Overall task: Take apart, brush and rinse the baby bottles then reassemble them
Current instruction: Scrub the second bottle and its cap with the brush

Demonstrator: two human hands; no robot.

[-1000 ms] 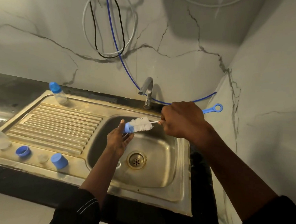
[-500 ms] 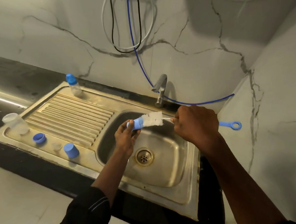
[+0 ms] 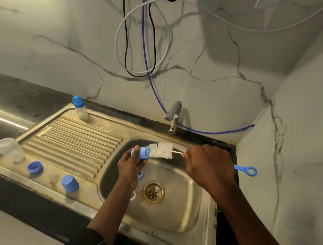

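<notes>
Over the sink basin [image 3: 173, 220] my left hand [image 3: 130, 165] grips a blue bottle cap [image 3: 142, 153] on its side. My right hand [image 3: 207, 164] holds the bottle brush by its wire stem; the white bristles [image 3: 162, 150] reach into the cap's mouth, and the blue ring handle [image 3: 249, 170] sticks out to the right. A blue ring [image 3: 140, 174] lies in the basin under my left hand. On the drainboard stand an assembled bottle [image 3: 79, 107], an upturned clear bottle [image 3: 9, 149], a blue collar [image 3: 34, 167], a clear nipple [image 3: 53, 177] and another blue cap [image 3: 69, 183].
The tap [image 3: 174, 115] stands behind the basin, with no water visible from it. A drain [image 3: 153, 191] sits mid-basin. Cables and a blue hose [image 3: 151, 81] hang on the marble wall. A side wall closes in on the right; dark countertop [image 3: 21, 88] extends left.
The view has shifted, so the sink sits further right and lower in frame. Both hands keep their grips, and the brush stays at the cap's mouth.
</notes>
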